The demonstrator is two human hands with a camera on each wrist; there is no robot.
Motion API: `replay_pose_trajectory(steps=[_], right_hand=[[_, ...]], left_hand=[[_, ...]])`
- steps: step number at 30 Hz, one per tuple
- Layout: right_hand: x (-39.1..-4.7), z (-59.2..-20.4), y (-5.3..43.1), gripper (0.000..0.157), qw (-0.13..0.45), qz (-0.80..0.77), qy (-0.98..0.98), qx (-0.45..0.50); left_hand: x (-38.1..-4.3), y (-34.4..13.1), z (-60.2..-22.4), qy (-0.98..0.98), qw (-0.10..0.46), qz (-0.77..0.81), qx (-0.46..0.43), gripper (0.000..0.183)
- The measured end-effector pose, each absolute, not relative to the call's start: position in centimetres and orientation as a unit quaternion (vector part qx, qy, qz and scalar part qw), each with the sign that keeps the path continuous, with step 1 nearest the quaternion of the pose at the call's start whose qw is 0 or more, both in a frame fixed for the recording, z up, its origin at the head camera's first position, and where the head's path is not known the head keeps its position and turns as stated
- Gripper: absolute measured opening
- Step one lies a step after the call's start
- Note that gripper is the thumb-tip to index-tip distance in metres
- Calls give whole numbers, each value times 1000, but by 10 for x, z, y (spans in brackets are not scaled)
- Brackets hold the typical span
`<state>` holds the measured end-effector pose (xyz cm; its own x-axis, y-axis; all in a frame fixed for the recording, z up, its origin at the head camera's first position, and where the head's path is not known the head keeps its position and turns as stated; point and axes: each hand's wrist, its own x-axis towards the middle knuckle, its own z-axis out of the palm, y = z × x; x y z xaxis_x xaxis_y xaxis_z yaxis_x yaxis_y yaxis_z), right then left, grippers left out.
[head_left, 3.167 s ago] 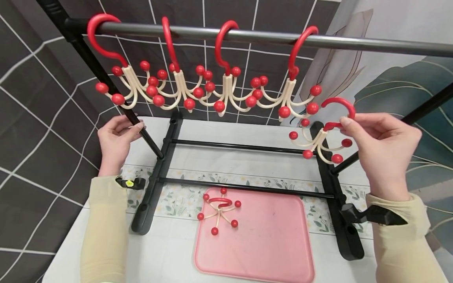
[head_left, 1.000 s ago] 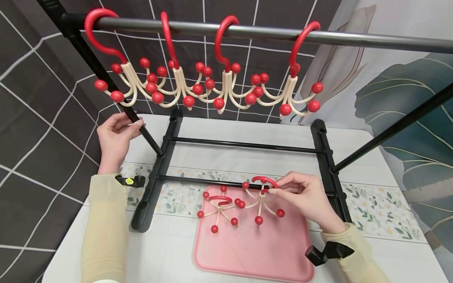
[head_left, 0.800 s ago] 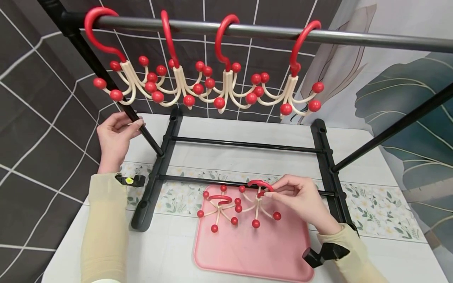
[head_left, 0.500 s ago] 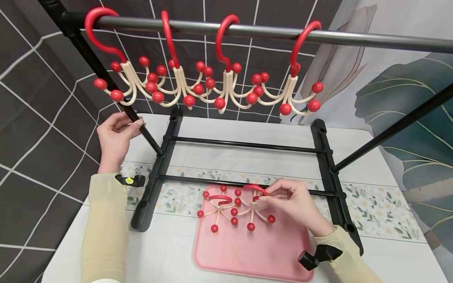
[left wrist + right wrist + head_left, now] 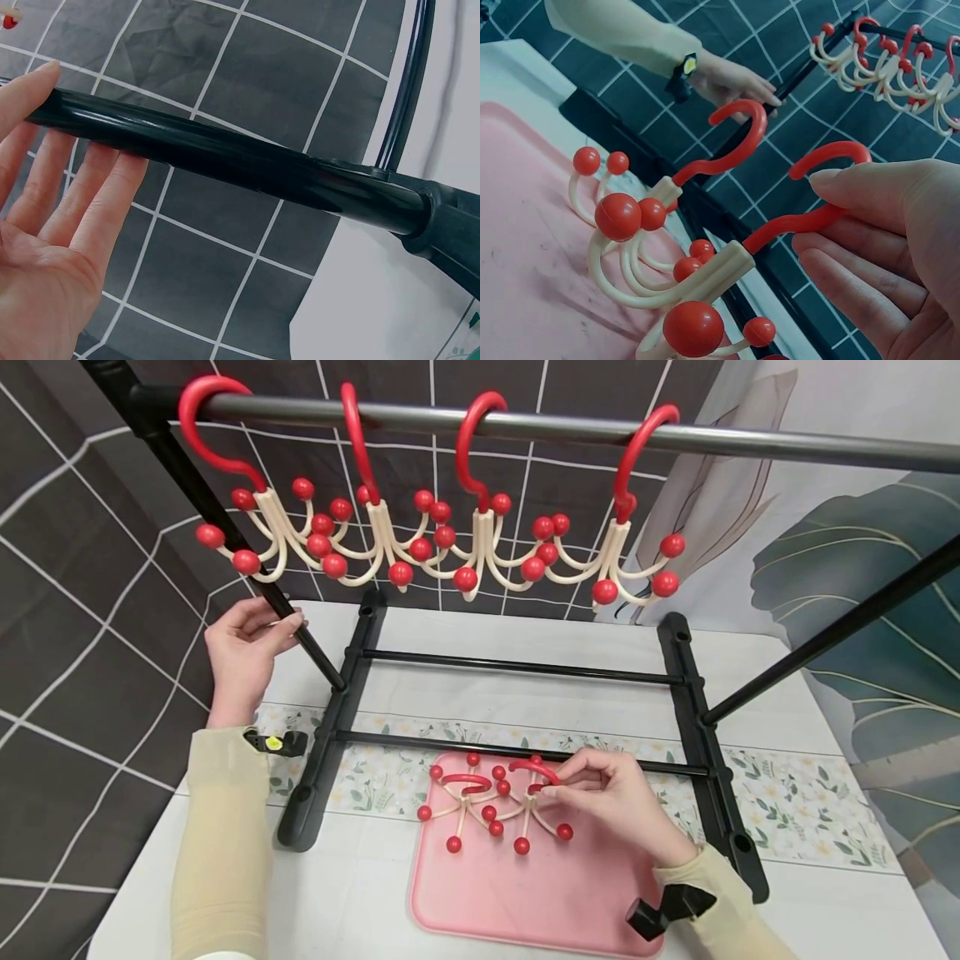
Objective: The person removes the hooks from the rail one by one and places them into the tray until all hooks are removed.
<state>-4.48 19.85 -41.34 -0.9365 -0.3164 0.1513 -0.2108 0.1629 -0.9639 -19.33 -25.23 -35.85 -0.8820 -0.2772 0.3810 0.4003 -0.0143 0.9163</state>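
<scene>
Held hanger (image 5: 720, 270): is sitting at the far half of the pink tray (image 5: 540, 906), left of its middle; whether its arms are touching the base, I cannot tell.
Right hand (image 5: 611, 802): is pinching the hanger's red hook (image 5: 840, 154) between thumb and fingers, coming in from the tray's right edge.
Long axis: is running upright, hook uppermost, nearly parallel with its neighbour's.
Neighbouring hanger (image 5: 464, 800): is standing just left, by the tray's far left corner; the balls are overlapping in view, contact unclear.
Left hand (image 5: 243, 652): is gripping the left post (image 5: 322, 662), well apart from the held hanger, beyond the tray's left edge.
Nearer hand: the right is being nearer.
</scene>
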Motion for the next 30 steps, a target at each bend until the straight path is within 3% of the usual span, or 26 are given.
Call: replay_pose_trajectory(steps=[16,30], right_hand=[[-39,-420,206,16,31,-614,774,-151],[-42,-418,208,17,80,-622,757,-180]], left_hand=[[-194,-252,-359,-651,238,-719,-48,27],[-194,-253,-359,-660,240,-711,-44,27]])
